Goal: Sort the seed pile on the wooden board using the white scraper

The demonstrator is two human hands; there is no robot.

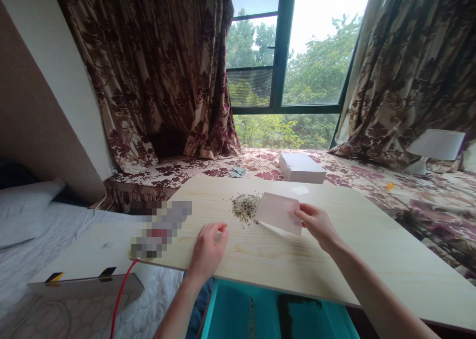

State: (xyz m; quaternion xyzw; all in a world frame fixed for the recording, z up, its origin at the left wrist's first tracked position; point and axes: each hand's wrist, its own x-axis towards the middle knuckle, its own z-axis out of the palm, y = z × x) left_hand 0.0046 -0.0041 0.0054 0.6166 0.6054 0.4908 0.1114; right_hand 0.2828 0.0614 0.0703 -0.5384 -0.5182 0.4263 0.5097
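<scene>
My right hand point(316, 223) pinches the right edge of a translucent white plastic scraper point(278, 212). The scraper is tilted over the table, its left edge beside a loose pile of small green-brown seeds or beans point(243, 210). Paler grains show at the pile's upper part. My left hand point(208, 247) is near the table's front edge, left of the pile and apart from it. Its fingers are loosely bent, with a gap between thumb and forefinger and nothing visible in them. Both hands are over the pale wooden table point(238, 269).
Below the front edge sits a teal bin point(230, 309) with two compartments; dark material lies in the right one. A white box point(303, 168) and a lamp point(435, 145) stand on the window ledge. A red cable point(122, 294) hangs at left, near a pixelated item.
</scene>
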